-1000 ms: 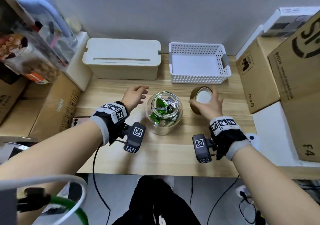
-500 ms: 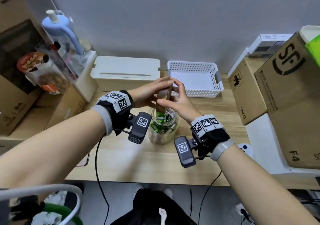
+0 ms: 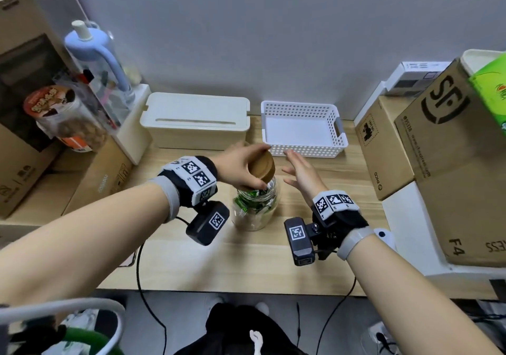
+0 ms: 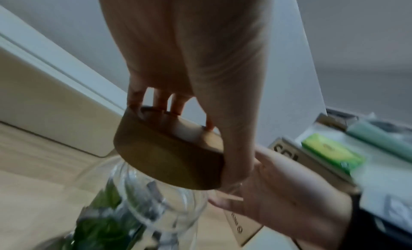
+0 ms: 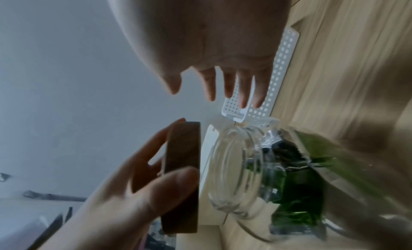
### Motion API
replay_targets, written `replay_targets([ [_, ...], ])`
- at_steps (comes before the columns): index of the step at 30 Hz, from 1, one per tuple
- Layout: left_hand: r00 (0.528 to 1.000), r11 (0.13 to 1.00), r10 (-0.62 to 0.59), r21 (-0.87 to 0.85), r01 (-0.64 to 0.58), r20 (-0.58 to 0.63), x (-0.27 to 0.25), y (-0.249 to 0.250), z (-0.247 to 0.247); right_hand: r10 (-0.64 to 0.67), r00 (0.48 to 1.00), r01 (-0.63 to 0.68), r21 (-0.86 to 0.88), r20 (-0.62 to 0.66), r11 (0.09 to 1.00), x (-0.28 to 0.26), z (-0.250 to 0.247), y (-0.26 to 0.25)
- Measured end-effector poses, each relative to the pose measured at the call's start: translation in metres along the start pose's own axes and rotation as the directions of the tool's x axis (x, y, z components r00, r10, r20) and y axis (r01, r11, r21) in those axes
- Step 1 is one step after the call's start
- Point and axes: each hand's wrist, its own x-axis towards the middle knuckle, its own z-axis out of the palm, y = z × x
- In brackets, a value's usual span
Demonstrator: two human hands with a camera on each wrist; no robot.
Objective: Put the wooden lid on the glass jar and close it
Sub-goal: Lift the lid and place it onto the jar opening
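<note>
The glass jar (image 3: 256, 207) with green packets inside stands upright in the middle of the wooden table (image 3: 219, 261). My left hand (image 3: 241, 167) grips the round wooden lid (image 3: 261, 167) from above, thumb and fingers round its rim. The lid (image 4: 169, 158) hangs tilted just above the jar's open mouth (image 4: 156, 201), apart from it. The right wrist view shows a narrow gap between the lid (image 5: 183, 176) and the jar mouth (image 5: 234, 172). My right hand (image 3: 299, 170) hovers open to the right of the jar, fingers spread, holding nothing.
A cream lidded box (image 3: 195, 120) and a white perforated basket (image 3: 302, 129) stand behind the jar. Cardboard boxes (image 3: 449, 146) line the right side, and cartons with a snack tub (image 3: 59, 116) and a blue bottle (image 3: 93, 56) the left. Cables hang off the front edge.
The right hand carried the lid from the table to above the jar and passed it to the left hand. Now the left holds it alone over the mouth; the right has drawn back, open.
</note>
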Motion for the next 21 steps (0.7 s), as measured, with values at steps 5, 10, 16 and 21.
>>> replay_targets([
  [5,0.999,0.963,0.019,0.269,-0.029,0.041,0.003,0.005,0.018,0.054,0.998,-0.061,-0.196,-0.043,0.979,0.004,0.0,0.014],
  [10,0.998,0.936,0.049,0.348,-0.058,0.033,0.008,0.007,0.021,0.083,0.996,-0.089,-0.212,-0.036,0.973,0.006,0.003,0.019],
  [16,0.995,0.914,0.096,0.393,-0.101,0.032,0.01,0.002,0.038,0.078,0.997,-0.079,-0.185,-0.015,0.98,0.007,0.003,0.02],
  [21,0.996,0.909,0.087,0.41,-0.081,0.004,0.01,-0.003,0.049,0.074,0.997,-0.071,-0.155,0.018,0.985,0.011,0.009,0.023],
])
